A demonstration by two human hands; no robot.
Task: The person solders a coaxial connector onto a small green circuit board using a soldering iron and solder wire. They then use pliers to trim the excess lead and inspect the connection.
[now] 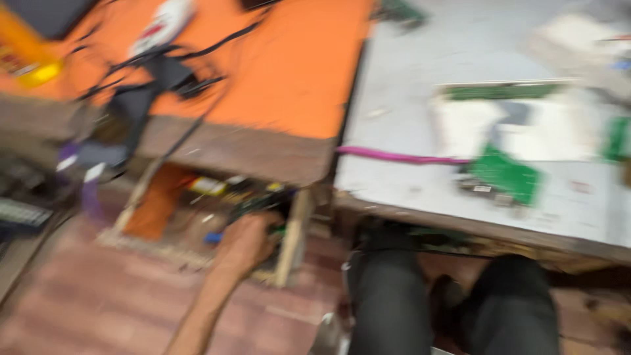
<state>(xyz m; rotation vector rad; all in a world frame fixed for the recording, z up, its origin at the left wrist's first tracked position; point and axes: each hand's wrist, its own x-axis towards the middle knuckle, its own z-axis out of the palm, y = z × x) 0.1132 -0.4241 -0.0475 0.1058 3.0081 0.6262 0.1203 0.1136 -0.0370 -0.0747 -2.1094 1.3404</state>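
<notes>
Left hand (pixel 248 240) reaches under the orange-topped wooden bench (pixel 289 79) into a cluttered shelf of small parts (pixel 230 194). Blur hides its grip; I cannot tell. A green circuit board (pixel 505 174) lies on the grey bench (pixel 407 66).

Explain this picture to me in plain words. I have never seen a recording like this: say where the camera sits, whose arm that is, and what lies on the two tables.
There is no machine here. The one picture comes from a camera worn on a person's head, looking down, and it is blurred by motion. The dark shapes at the bottom are the person's own knees.

The left hand reaches into the space under the orange-topped table, among small cluttered parts. Whether it grips anything is too blurred to tell. The right hand is out of view.

On the orange table lie black cables and a white object. On the grey table to the right lie a green circuit board, a whitish flat piece and a pink cable.
</notes>
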